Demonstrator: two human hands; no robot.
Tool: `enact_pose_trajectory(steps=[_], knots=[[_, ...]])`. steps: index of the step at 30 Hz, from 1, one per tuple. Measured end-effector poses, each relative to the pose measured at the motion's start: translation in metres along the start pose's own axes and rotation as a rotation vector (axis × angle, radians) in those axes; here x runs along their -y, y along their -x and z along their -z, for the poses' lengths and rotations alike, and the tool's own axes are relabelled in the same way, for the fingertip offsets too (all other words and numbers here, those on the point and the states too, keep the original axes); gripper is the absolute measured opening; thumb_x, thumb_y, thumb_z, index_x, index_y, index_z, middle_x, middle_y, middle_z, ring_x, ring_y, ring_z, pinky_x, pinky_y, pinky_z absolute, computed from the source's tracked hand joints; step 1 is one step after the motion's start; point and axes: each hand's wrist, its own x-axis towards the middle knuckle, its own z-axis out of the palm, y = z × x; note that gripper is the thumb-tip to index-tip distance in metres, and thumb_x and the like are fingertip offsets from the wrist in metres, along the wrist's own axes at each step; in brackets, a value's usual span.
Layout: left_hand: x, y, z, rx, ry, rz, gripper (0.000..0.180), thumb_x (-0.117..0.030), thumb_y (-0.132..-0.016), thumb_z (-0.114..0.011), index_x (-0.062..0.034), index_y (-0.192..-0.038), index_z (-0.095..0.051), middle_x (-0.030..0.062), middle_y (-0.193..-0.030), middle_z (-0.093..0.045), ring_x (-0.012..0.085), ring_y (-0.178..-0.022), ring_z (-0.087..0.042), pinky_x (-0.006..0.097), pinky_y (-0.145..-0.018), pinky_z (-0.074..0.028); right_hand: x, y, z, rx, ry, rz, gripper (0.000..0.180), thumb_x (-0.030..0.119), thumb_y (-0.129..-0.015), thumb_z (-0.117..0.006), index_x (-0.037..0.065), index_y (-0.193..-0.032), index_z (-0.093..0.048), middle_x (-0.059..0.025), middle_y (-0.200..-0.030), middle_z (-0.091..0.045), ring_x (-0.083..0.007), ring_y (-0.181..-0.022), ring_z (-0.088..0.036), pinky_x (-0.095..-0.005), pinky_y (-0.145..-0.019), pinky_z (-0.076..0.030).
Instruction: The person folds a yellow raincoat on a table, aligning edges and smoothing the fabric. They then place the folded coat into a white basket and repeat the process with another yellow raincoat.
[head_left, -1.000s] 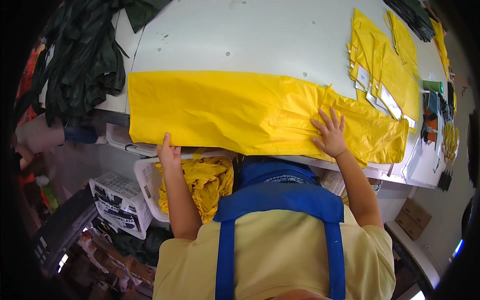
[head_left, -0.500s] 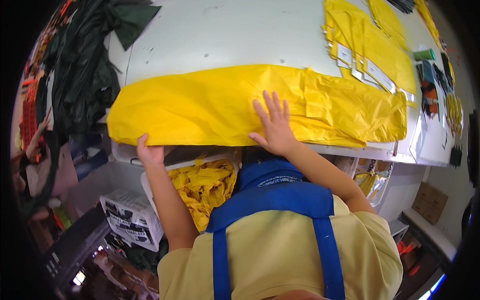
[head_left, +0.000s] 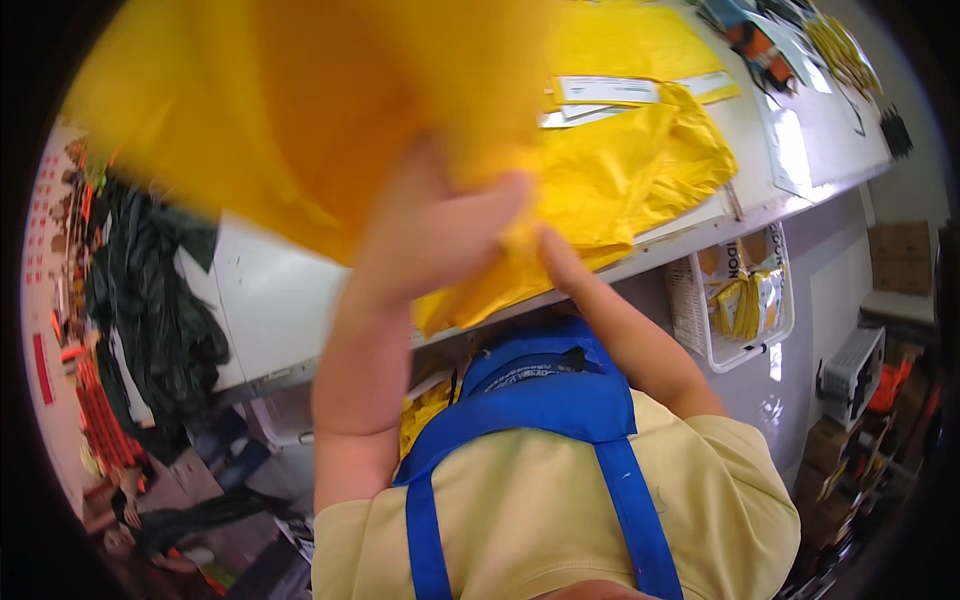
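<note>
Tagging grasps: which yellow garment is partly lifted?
The yellow garment at the left hand, its left part raised and blurred. The other yellow garments beyond it lie flat on the table, with white labels.

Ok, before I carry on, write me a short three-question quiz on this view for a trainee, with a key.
1. True or false: part of the yellow sheet is raised off the table.
2. Multiple choice: what colour is the basket below the table's right side?
a) black
b) white
c) blue
3. Short answer: which of the person's hands is nearer the basket?

Key:
1. True; the left part is up and blurred, while the right part lies on the table.
2. b
3. The right hand; the left hand is farther to the left.
</note>
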Motion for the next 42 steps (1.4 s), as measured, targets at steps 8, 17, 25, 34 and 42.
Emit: enact_pose_trajectory(steps=[8, 17, 25, 34, 42], knots=[[0.151, -0.104, -0.276, 0.47, -0.64, -0.089, 0.066, -0.028, -0.081, -0.061, -0.0127, -0.14, -0.034, 0.0251, -0.12, -0.052, 0.042, -0.106, -0.053, 0.044, -0.091, -0.044, 0.112, 0.022, 0.244, -0.568, -0.641, 0.42, 0.076, 0.067, -0.089, -0.027, 0.011, -0.14, -0.032, -0.0096, -0.142, -0.038, -0.0307, -0.129, -0.037, -0.0435, -0.108, -0.028], [0.169, 0.041, -0.138, 0.068, -1.101, -0.209, 0.084, -0.035, -0.064, -0.079, -0.0167, -0.136, -0.039, 0.017, -0.14, -0.033, 0.038, -0.13, -0.029, 0.051, -0.105, -0.023, 0.094, 0.024, 0.335, -0.584, -0.515, 0.27, 0.05, 0.025, -0.086, -0.057, 0.006, -0.13, -0.043, -0.0098, -0.128, -0.051, -0.027, -0.118, -0.049, -0.0401, -0.1, -0.04], [0.241, 0.101, -0.103, -0.005, -1.192, -0.003, 0.07, -0.019, -0.072, -0.068, -0.0174, -0.136, -0.041, 0.0225, -0.144, -0.025, 0.0448, -0.133, -0.021, 0.054, -0.108, -0.02, 0.106, -0.019, 0.366, -0.486, -0.375, 0.2, 0.045, 0.02, -0.085, -0.054, 0.001, -0.125, -0.047, -0.0126, -0.123, -0.056, -0.0273, -0.111, -0.055, -0.0391, -0.099, -0.042], [0.242, -0.022, -0.021, -0.223, -0.948, -0.047, 0.059, -0.022, -0.088, -0.055, -0.0061, -0.14, -0.032, 0.0218, -0.139, -0.036, 0.0371, -0.128, -0.035, 0.042, -0.106, -0.029, 0.155, -0.001, 0.443, -0.479, -0.072, -0.226, 0.07, 0.058, -0.088, -0.048, 0.001, -0.127, -0.048, -0.0186, -0.114, -0.06, -0.026, -0.101, -0.06, -0.0375, -0.089, -0.048], [0.223, -0.098, 0.002, 0.108, -0.615, 0.445, 0.031, -0.027, -0.078, -0.071, -0.0024, -0.093, -0.058, 0.0086, -0.085, -0.063, 0.0187, -0.078, -0.058, 0.03, -0.073, -0.047, 0.191, -0.02, 0.414, -0.259, 0.214, -0.392, 0.047, 0.03, -0.089, -0.058, 0.001, -0.126, -0.05, -0.0098, -0.113, -0.061, -0.0184, -0.097, -0.06, -0.0317, -0.089, -0.048]])
